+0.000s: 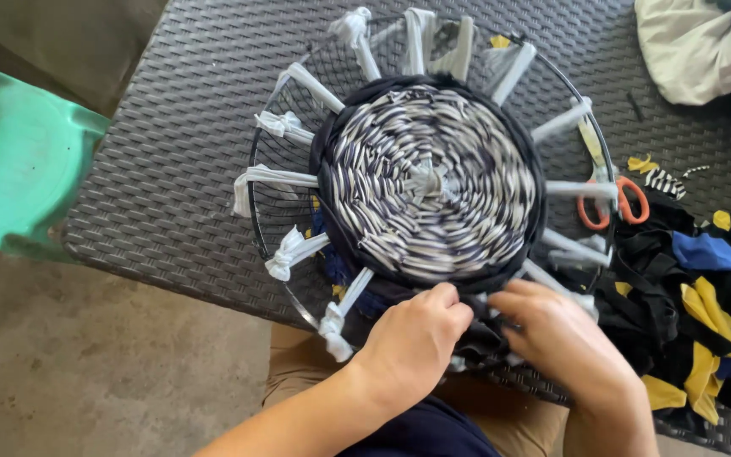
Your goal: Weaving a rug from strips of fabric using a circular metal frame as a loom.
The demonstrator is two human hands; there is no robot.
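A round metal wire frame [257, 161] lies on a dark woven table [179, 127]. White fabric strips [274, 176] are knotted to its rim like spokes. A woven disc [430, 182] of black-and-white striped fabric fills the middle, edged by a dark navy fabric strip [328, 135]. My left hand [412, 343] pinches that dark strip at the disc's near edge. My right hand [556, 334] grips the same dark fabric just beside it, fingers curled into the weave.
Orange-handled scissors [628, 201] lie right of the frame. A heap of black, yellow and blue fabric scraps [695, 288] covers the table's right side. White cloth [687, 51] sits at top right. A green plastic chair [19, 161] stands left, over concrete floor.
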